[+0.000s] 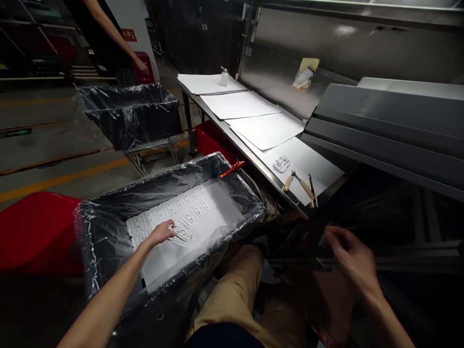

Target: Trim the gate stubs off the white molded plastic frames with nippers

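Observation:
My left hand (163, 232) reaches into a black bin (105, 208) lined with clear plastic and pinches a small whitish flat part (184, 236) just above a white sheet (174, 263). Rows of similar parts (181, 203) lie on that sheet, beyond the hand. Off to the right, over a dark area, my right hand (350, 251) is raised with thumb and fingertips together; whatever it may hold is too dark to make out. On the bench, one more whitish part (281, 164) rests beside pliers (299, 183) with light handles.
White sheets (253, 105) cover the metal bench, with a small bottle (224, 77) at its far end. An orange-red tool (232, 168) sits on the bin's corner. Another lined bin (134, 118) stands behind, near a person's arm (116, 34). A red container (39, 232) is at left.

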Demonstrator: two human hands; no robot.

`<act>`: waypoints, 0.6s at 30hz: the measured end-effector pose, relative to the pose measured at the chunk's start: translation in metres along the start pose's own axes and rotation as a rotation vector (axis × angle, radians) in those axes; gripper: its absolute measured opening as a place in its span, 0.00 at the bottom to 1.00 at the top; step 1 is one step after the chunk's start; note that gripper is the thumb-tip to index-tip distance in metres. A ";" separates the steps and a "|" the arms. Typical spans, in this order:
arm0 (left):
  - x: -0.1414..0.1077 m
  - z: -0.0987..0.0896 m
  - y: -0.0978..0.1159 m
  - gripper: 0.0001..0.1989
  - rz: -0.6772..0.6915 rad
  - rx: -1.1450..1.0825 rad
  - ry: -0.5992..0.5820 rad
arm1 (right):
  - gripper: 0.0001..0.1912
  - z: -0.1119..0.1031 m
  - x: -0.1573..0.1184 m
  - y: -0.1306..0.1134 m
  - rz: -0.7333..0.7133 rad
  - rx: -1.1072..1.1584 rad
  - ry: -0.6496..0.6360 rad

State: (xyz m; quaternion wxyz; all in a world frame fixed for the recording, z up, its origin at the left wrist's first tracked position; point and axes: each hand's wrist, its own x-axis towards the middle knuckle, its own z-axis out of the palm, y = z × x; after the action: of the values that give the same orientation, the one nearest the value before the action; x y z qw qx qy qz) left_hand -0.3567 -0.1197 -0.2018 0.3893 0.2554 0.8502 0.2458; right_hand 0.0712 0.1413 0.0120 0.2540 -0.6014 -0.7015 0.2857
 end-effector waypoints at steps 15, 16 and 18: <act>-0.113 0.053 0.224 0.19 0.551 -0.663 -0.505 | 0.19 0.074 -0.084 -0.054 -0.253 0.517 -0.660; -0.112 0.066 0.232 0.21 0.543 -0.701 -0.573 | 0.20 0.068 -0.081 -0.042 -0.199 0.519 -0.631; -0.106 0.094 0.248 0.25 0.512 -0.693 -0.661 | 0.22 0.054 -0.070 -0.014 -0.126 0.500 -0.592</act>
State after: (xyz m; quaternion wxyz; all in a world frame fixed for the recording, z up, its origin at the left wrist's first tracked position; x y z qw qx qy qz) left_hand -0.1625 0.0205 -0.0463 0.6250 0.3746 0.4625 0.5051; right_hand 0.0337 0.0649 -0.0172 0.1961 -0.3685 -0.6887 0.5929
